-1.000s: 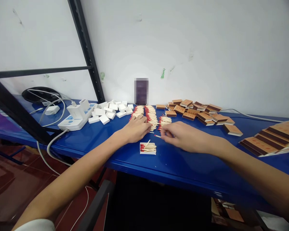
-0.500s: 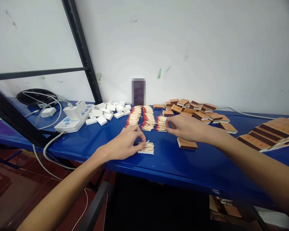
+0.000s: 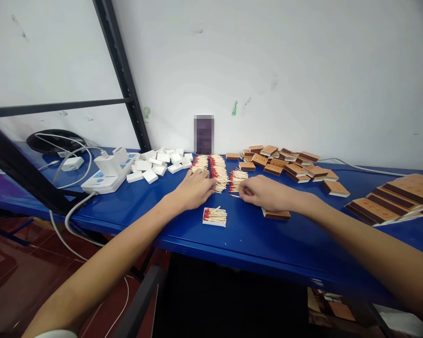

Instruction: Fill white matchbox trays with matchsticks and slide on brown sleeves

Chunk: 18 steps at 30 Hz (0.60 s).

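Matches with red heads lie in rows on the blue table: a left row point(image 3: 199, 163), a middle row point(image 3: 218, 174) and a shorter right row point(image 3: 238, 178). My left hand point(image 3: 194, 188) reaches over the left row, its bent fingers together at the near left edge of the middle row; what its fingertips hold is hidden. Beside the short row, my right hand point(image 3: 264, 191) pinches the end of a single match point(image 3: 234, 195). Nearer me lies an open white matchbox tray point(image 3: 214, 224) full of matches, one lying askew on top. A brown matchbox point(image 3: 276, 214) sits partly under my right hand.
White matchbox trays point(image 3: 150, 176) are heaped at the back left beside a white power strip point(image 3: 109, 180) with cables. Brown matchbox sleeves point(image 3: 296, 170) pile up at the back right, with stacked ones point(image 3: 384, 202) at far right. A black shelf post point(image 3: 121, 70) rises on the left.
My left hand has left the filled tray and moved up to the match rows. My right hand has shifted slightly down toward me, a match now at its fingertips.
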Motion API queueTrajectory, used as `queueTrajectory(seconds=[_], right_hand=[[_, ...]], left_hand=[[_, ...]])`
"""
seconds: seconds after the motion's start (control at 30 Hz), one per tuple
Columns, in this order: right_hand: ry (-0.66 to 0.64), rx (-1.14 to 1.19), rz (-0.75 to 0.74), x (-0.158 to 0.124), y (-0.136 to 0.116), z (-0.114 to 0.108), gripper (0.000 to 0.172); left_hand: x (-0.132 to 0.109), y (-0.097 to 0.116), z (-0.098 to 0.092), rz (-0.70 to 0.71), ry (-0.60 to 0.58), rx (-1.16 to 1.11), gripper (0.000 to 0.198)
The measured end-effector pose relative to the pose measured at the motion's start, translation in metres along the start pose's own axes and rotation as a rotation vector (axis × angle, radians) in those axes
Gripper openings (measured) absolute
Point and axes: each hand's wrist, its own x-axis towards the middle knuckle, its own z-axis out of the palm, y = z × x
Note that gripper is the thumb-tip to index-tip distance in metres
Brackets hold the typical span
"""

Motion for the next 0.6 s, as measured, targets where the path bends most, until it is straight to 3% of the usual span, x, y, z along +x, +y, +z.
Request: queueTrajectory(seconds=[0.13,0.27,0.43,0.53,0.6], right_hand=[[-0.006,0.153,-0.072,-0.01,-0.03,-0.008,0.011],[-0.056,0.265,-0.139,-0.015,-0.057,-0.014,0.012],[0.104,0.269,-0.067,-0.011,-0.046,-0.02,0.014],[0.182,0.243,-0.08,-0.011,-0.037,-0.018,0.014],[0.194,0.261,-0.136,-0.013,-0.037,-0.012,0.011]], left_hand=[[-0.002,0.001,-0.001,-0.003,-0.029,0.034,0.028],[-0.013,-0.005,-0.016,-0.006,-0.058,-0.129,0.028],[-0.039,-0.004,-0.035,0.097,-0.055,-0.4,0.025],[-0.051,0.003,-0.034,0.132,-0.106,-0.463,0.024],[-0.057,0.007,-0.03,0.088,-0.076,-0.485,0.025]])
